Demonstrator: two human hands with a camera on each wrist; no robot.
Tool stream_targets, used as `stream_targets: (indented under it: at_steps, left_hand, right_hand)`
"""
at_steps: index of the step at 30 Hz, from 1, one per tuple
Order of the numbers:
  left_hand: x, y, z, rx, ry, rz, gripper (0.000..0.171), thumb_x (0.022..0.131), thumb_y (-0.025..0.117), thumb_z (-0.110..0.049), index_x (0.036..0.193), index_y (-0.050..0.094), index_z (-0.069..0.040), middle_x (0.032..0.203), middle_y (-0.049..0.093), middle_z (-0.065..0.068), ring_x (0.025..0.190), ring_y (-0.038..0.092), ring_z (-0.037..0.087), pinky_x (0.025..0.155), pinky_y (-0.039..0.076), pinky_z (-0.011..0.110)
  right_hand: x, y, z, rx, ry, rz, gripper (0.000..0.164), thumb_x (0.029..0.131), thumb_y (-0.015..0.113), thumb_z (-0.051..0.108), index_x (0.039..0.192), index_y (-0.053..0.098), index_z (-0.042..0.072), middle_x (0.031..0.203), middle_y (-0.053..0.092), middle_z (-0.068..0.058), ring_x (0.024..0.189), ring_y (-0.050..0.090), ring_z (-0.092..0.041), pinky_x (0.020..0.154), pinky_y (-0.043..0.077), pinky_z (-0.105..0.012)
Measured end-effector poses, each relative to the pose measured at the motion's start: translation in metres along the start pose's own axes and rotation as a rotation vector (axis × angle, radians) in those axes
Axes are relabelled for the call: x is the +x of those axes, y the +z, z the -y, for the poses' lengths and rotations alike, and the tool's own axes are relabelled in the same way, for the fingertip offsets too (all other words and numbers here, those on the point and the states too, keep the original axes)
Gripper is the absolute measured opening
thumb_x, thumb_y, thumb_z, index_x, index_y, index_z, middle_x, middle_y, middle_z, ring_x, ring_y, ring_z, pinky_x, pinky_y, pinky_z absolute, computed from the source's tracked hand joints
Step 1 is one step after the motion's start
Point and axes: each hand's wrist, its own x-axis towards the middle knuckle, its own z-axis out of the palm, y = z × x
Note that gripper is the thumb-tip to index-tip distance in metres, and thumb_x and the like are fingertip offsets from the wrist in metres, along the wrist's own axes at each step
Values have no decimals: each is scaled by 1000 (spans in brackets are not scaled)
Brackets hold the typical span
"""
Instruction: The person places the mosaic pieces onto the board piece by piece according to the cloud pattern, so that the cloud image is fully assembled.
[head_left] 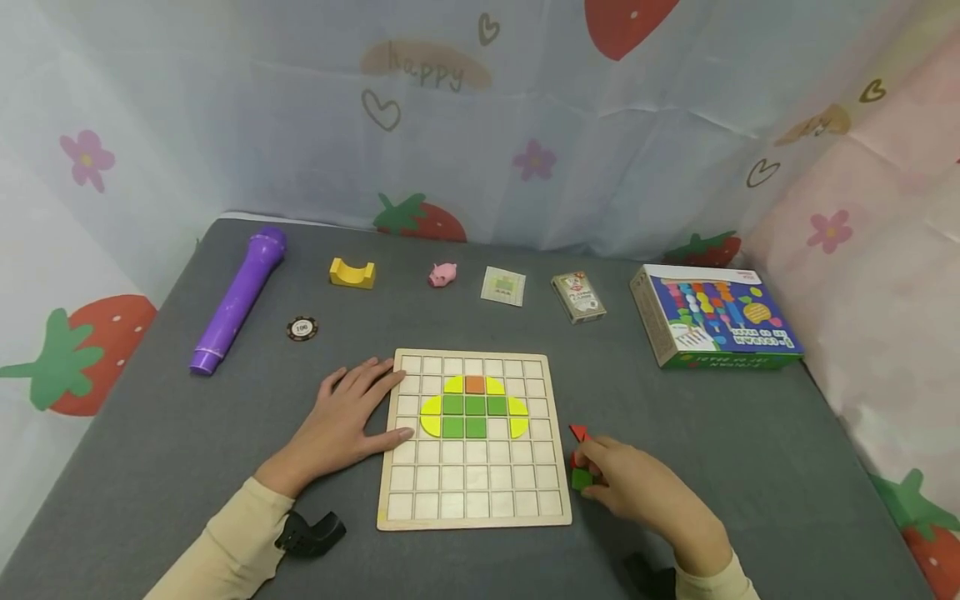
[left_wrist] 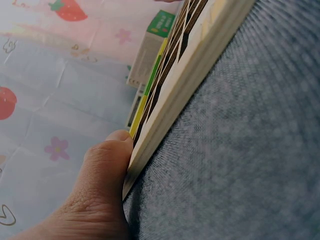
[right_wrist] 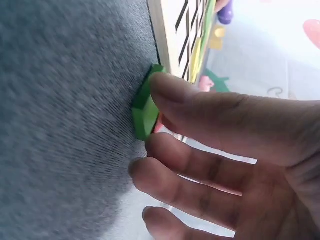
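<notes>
A square wooden grid board (head_left: 474,528) lies on the grey cloth. On it, yellow rounded pieces (head_left: 431,425) surround an orange square (head_left: 475,385) and several green squares (head_left: 475,405); one bare cell sits among them. My left hand (head_left: 337,429) rests along the board's left side, fingers extended, its thumb on the edge. Right of the board, my right hand (head_left: 637,483) pinches a loose green square block (right_wrist: 146,110) between thumb and forefinger, low at the cloth. Red pieces (head_left: 578,432) lie just beyond those fingertips, partly hidden by the hand.
Behind the board are a purple microphone (head_left: 240,300), a poker chip (head_left: 302,328), a yellow arched block (head_left: 352,274), a pink pig figure (head_left: 442,275), a pattern card (head_left: 503,286) and a card pack (head_left: 578,297). A colourful box (head_left: 720,317) stands at back right, near the patterned curtain.
</notes>
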Motion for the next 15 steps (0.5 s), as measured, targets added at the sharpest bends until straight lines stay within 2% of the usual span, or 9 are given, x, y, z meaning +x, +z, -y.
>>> stream_targets:
  at_steps: [3,10,15]
  left_hand:
    - [0,0,0,-3,-1,2,79,84,62,-60,147,40,-17,152,35,9,141,28,30,108,17,60]
    - [0,1,1,-3,0,-3,78,84,61,-60,146,41,-17,151,36,9,141,29,31,107,18,60]
    - [1,0,0,3,-6,10,78,84,60,-62,147,40,-18,152,35,7,141,27,30,108,17,60]
  right_hand:
    - [0,4,-1,-1,1,-10,24,79,78,11,95,61,14,84,53,5,71,48,-7,60,43,-26]
    - [-1,11,-1,15,80,0,25,79,79,14,96,61,14,81,51,6,71,47,-8,60,42,-26]
    - [-3,11,-4,11,64,-34,24,79,78,16,97,62,13,83,51,7,71,47,-7,61,43,-26]
